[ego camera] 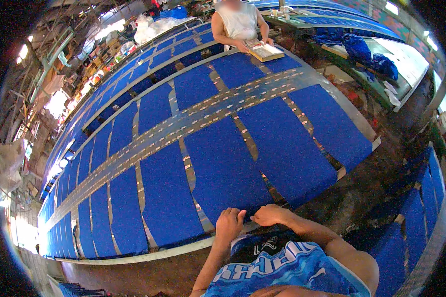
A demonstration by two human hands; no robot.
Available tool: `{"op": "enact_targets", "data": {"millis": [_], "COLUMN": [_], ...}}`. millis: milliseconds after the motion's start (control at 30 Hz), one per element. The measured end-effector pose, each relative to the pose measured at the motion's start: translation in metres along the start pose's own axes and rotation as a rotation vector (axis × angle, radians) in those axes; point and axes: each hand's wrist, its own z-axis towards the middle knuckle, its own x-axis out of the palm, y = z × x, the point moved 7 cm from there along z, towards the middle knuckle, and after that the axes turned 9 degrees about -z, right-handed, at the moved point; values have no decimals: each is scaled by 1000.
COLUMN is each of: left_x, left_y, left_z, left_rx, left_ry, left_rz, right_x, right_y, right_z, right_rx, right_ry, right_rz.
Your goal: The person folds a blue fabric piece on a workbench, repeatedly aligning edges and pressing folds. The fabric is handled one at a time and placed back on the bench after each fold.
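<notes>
My left hand (229, 224) is at the near edge of a long table, its fingers curled over the rim by a blue fabric panel (223, 167). Just to its right, my right hand (270, 215) has bent fingers at the same panel's near edge. A small pale spot shows at the right fingertips; what it is cannot be made out. Whether either hand pinches the cloth is hidden by the fingers. Another blue fabric panel (282, 141) lies flat to the right, divided from the first by a narrow dark gap.
Across the table, a person (239, 22) holds a shallow rectangular frame (265, 52) over the far panels. A strip with rows of small pale marks (200, 118) runs down the table's middle. Blue fabric bundles (360, 52) sit on a side table at right. More panels (386, 245) lie behind me.
</notes>
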Motion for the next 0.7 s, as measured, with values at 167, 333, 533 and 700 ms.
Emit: {"op": "enact_targets", "data": {"millis": [167, 333, 533, 700], "left_x": [35, 24, 40, 21], "left_y": [37, 36, 56, 54], "left_z": [-22, -15, -25, -3], "left_rx": [-187, -117, -27, -109], "left_ry": [295, 208, 179, 226], "left_rz": [37, 51, 55, -5], "right_x": [-38, -17, -24, -32], "right_y": [4, -14, -17, -18], "right_z": [-10, 5, 5, 4], "right_rx": [4, -7, 37, -10], "right_ry": [-226, -345, -260, -340], "right_rz": [102, 134, 162, 162]}}
